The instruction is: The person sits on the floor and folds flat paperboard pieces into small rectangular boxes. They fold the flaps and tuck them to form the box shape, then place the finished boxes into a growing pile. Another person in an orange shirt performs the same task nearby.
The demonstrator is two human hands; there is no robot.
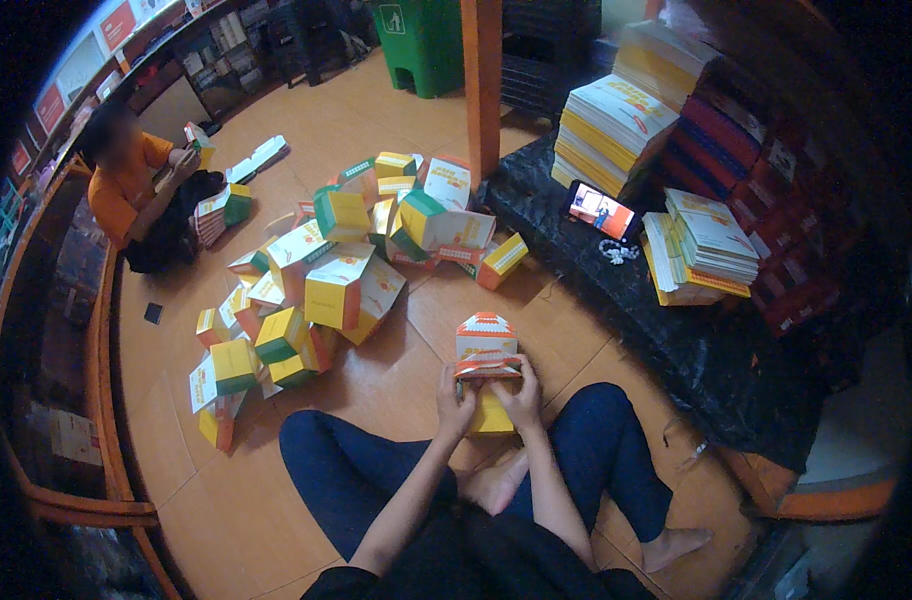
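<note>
Between my bent legs I hold a partly folded cardboard food box (488,342), white with orange edges and a yellow panel towards me. Its white lid flap stands up on the far side. My left hand (454,402) is closed on the box's left side, and my right hand (523,400) grips the right side. Both thumbs reach inward over the near part, and some fingertips are hidden behind the card. Ahead and to the left lies a heap of folded boxes (351,300) in yellow, white, green and orange, many tipped on their sides.
On the right, a black-covered platform (696,390) carries stacks of flat cartons (616,120), a lit phone (601,208) and a small white beaded item (617,252). A wooden post (481,90) and green bin (423,50) stand beyond. Another person (136,195) sits far left handling cartons.
</note>
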